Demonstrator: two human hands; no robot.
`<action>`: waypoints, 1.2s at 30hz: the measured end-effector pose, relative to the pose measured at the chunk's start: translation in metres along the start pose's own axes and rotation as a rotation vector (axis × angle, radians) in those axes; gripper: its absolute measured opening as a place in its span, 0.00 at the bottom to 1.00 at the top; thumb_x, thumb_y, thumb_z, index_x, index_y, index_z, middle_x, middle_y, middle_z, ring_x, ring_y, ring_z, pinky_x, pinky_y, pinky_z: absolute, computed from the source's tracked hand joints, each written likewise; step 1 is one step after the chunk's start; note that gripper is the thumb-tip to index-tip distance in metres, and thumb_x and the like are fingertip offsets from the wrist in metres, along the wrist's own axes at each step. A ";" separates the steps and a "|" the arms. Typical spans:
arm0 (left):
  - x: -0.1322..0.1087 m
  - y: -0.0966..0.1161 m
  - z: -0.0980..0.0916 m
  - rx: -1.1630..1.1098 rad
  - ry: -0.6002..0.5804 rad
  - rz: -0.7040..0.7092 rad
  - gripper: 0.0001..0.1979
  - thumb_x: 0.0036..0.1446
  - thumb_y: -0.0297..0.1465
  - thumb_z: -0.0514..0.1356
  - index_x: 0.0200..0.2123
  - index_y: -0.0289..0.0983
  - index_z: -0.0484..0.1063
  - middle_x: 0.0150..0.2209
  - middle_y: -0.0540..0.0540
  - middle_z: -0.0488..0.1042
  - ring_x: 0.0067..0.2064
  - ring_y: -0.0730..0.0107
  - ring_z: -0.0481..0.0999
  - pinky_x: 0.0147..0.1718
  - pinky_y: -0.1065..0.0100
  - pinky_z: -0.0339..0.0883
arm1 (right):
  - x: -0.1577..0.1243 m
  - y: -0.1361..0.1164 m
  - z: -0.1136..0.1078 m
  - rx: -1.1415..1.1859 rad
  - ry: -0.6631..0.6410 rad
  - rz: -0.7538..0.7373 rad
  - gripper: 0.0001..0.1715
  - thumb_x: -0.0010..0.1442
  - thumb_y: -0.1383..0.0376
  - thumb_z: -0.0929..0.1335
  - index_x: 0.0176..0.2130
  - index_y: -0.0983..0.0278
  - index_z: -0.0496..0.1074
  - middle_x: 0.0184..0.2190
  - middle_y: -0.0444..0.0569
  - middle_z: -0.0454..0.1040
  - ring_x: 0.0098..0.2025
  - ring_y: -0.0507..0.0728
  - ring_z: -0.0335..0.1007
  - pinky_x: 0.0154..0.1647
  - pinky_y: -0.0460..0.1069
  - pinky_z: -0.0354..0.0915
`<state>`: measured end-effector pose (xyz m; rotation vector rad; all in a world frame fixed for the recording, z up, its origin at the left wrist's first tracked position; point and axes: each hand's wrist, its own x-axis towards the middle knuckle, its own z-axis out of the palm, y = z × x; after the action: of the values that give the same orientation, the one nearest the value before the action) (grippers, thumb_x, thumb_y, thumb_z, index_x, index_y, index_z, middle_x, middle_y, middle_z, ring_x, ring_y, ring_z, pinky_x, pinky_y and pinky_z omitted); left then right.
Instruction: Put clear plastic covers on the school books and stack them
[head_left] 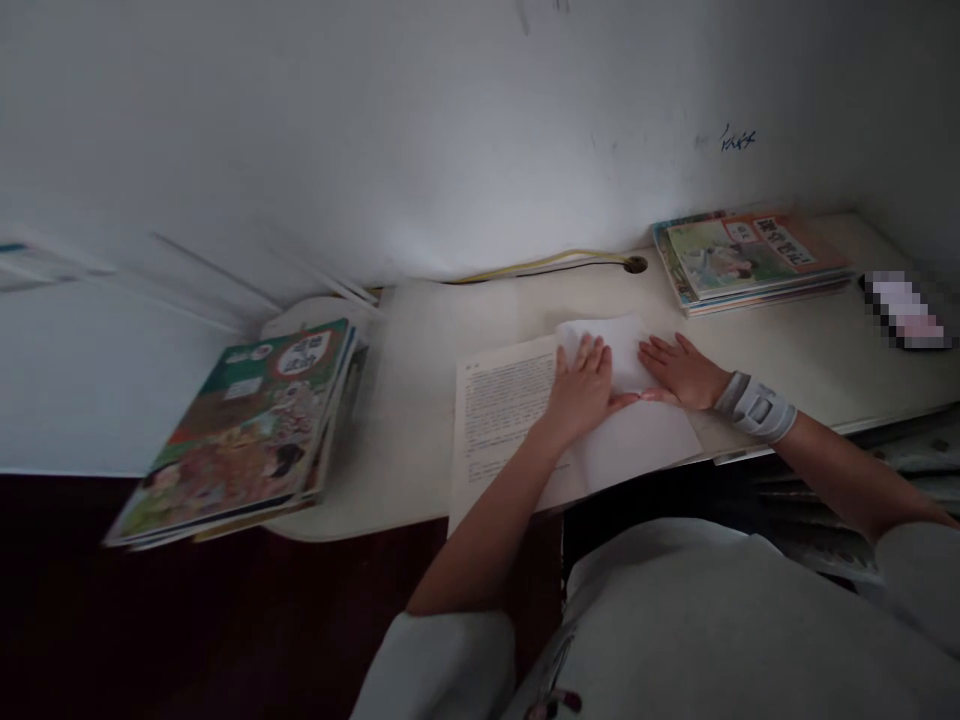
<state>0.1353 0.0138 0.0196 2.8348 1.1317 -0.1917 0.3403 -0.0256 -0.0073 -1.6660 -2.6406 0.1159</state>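
Note:
An open book point(504, 415) lies on the white desk in front of me, its left page covered in printed text. On its right side is a blank white page or sheet point(637, 445); I cannot tell whether it is loose. My left hand point(583, 390) rests flat near the middle of the book, fingers stretched out over the white paper and the text page's edge. Flat on the right part of the white paper is my right hand point(684, 374), fingers extended, with a grey band point(756, 407) around the wrist. The two thumbs nearly meet.
A stack of illustrated books point(240, 430) overhangs the left end of the desk point(405, 400). Another book stack point(750, 258) lies at the back right, with a phone point(906, 310) beside it. A yellow cable point(525, 264) runs along the wall to a round desk hole point(635, 265).

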 end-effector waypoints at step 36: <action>-0.008 -0.022 0.011 -0.137 0.150 0.032 0.28 0.66 0.39 0.45 0.63 0.29 0.57 0.67 0.34 0.53 0.68 0.54 0.49 0.64 0.49 0.45 | 0.003 -0.027 0.014 -0.040 0.055 -0.061 0.58 0.58 0.34 0.52 0.64 0.79 0.52 0.65 0.71 0.52 0.67 0.72 0.46 0.64 0.69 0.40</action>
<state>0.1131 0.0231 0.0096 2.7815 1.0792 0.0984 0.3144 -0.0351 -0.0191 -1.5738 -2.6666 0.0164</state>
